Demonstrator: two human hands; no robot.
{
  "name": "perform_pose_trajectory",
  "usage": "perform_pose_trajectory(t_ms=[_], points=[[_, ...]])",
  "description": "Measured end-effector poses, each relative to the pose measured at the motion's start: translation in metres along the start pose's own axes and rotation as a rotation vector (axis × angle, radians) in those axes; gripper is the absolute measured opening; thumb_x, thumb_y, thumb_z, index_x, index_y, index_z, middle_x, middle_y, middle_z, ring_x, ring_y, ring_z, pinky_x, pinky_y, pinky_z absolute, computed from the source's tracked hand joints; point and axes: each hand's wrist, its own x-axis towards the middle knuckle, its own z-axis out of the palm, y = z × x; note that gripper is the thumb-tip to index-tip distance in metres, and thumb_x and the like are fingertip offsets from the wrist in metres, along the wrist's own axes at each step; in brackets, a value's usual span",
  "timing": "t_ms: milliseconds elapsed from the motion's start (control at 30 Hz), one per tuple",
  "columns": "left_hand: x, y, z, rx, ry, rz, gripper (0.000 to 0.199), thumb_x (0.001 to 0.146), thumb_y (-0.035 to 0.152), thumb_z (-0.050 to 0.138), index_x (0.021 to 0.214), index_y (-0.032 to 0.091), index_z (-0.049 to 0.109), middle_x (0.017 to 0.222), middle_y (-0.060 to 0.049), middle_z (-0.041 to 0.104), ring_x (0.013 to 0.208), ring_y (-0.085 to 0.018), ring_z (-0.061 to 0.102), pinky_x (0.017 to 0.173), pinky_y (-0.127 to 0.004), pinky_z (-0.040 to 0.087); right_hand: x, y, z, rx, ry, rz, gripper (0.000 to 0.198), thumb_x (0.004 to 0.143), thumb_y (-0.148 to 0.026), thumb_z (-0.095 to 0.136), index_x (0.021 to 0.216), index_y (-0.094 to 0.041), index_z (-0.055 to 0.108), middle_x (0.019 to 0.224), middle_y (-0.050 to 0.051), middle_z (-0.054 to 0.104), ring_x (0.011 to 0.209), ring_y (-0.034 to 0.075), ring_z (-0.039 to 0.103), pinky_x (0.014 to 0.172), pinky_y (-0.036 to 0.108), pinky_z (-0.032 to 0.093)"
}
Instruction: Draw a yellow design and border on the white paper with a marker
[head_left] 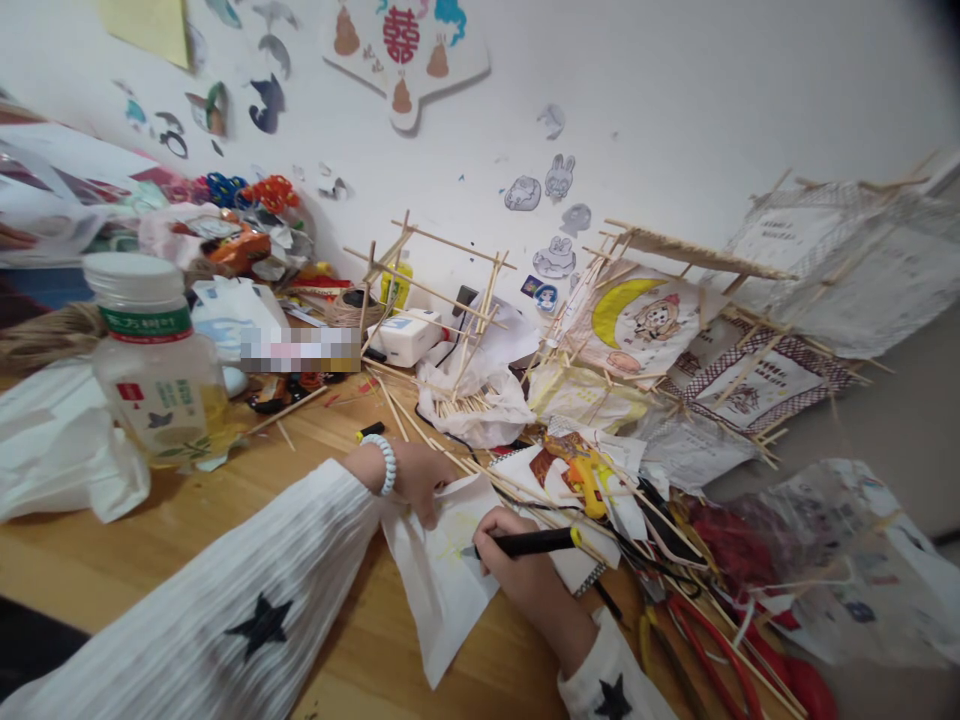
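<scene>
On the brown wooden table (367, 640) lies a thin white sheet of paper (442, 590) with pale yellow lines on it. At its right edge, the right hand (514, 560) has its fingers closed round a thick black marker with a yellow end (536, 542), the tip pointed at those lines; whether it meets the paper I cannot tell. Along the sheet's far left edge rests the left hand (416, 478), its fingers bent and thumb down against the paper, a pale beaded bracelet (389, 465) round the wrist. Right of the sheet is a red-handled metal tool (739, 668); just beyond it sits a yellow glue gun (587, 475). Farther past the sheet stands a crumpled clear plastic bag of short sticks (484, 405), and well to its left a clear plastic bottle with a white lid (161, 385). Farthest beyond the sheet are an open frame of thin wooden sticks (442, 291) and, to the right, a white lantern panel with a yellow moon (637, 325).
</scene>
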Motion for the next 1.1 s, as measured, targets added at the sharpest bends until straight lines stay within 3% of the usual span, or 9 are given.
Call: perform_pose_trajectory(t_ms=[267,667,1100], points=[[-0.001,0.000,0.000,0.017,0.002,-0.005,0.037,0.061,0.025,0.073,0.096,0.018,0.066,0.090,-0.003,0.070,0.078,-0.018,0.061,0.065,-0.023,0.044,0.005,0.017,0.003,0.051,0.132,0.012,0.015,0.075,-0.022,0.044,0.060,-0.020,0.045,0.048,-0.006,0.044,0.048,0.012,0.044,0.049,0.022,0.034],[-0.002,0.001,-0.001,0.028,0.040,0.015,0.035,0.059,0.025,0.074,0.093,0.020,0.067,0.084,-0.001,0.070,0.074,-0.017,0.061,0.062,-0.022,0.043,0.004,0.011,0.002,0.045,0.045,0.036,0.012,0.077,-0.025,0.049,0.066,-0.019,0.052,0.053,-0.004,0.053,0.052,0.013,0.051,0.053,0.023,0.038],[-0.002,0.004,-0.002,0.048,0.025,-0.004,0.037,0.060,0.026,0.074,0.095,0.018,0.067,0.087,-0.002,0.070,0.074,-0.018,0.061,0.065,-0.023,0.045,0.007,0.018,0.004,0.002,0.105,0.031,0.015,0.069,-0.017,0.044,0.055,-0.021,0.042,0.046,-0.006,0.043,0.048,0.011,0.042,0.049,0.022,0.033]])
